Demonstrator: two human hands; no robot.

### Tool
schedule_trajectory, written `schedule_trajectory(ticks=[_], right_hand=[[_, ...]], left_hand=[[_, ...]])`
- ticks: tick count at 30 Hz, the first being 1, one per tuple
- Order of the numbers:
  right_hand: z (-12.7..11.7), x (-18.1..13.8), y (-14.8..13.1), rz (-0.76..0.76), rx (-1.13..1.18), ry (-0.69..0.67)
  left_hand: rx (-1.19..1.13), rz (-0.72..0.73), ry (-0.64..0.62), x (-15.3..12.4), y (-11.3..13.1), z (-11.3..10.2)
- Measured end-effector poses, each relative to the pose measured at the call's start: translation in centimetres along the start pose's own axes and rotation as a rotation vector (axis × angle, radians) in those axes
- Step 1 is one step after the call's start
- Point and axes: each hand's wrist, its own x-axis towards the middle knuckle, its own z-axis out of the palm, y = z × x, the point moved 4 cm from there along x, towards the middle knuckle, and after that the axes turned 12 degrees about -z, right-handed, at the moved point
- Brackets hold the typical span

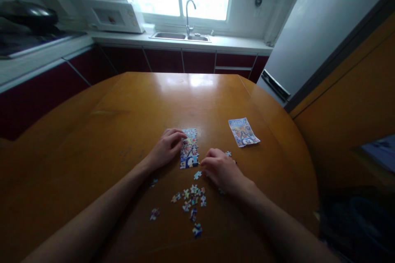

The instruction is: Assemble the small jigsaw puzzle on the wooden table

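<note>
A partly assembled jigsaw puzzle lies on the table, its right edge uneven with knobs and gaps. My left hand rests at its left side, fingers loosely bent and fingertips on the upper left edge. Beside the lower right corner is my right hand, thumb and fingers drawn together; anything between them is hidden. A pale puzzle piece lies just below the assembled part. Nearer to me is a loose cluster of puzzle pieces, with several more scattered around it and partly under my right hand.
A printed picture sheet lies to the right on the wooden table. Beyond the table run a counter with a sink, a faucet and a microwave. A refrigerator stands at the right, a pan at the far left.
</note>
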Motion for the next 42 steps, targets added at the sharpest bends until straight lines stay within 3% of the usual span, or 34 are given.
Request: schedule_trajectory(ticks=[4, 9, 12, 16, 19, 28, 42], right_hand=[[2.3, 0.3, -1.6, -0.070, -0.088, -0.115], [2.0, 0.4, -1.9, -0.052, -0.040, -0.093], [0.6, 1.0, -1.4, 0.008, 0.151, 0.032], [-1.7, 2.8, 1.4, 0.162, 0.357, 0.358], [-2.3, 5.1, 4.0, 0.279, 0.420, 0.414], [-0.4, 11.2, 8.2, 0.487, 0.251, 0.313], [-0.9, 12.9, 7.9, 0.617, -0.078, 0.048]], left_hand=[[-0.005, -0.001, 0.015, 0.1, 0.0, 0.0], [0.022, 0.051, 0.012, 0.1, 0.2, 0.1], [0.083, 0.093, -0.020, 0.0, 0.2, 0.5], [0.188, 0.088, -0.085, -0.3, 0.0, 1.0], [0.224, 0.063, -0.116, -0.4, 0.0, 1.1], [0.259, 0.042, -0.145, -0.4, 0.5, 1.1], [0.238, 0.046, -0.144, -0.5, 0.5, 1.1]])
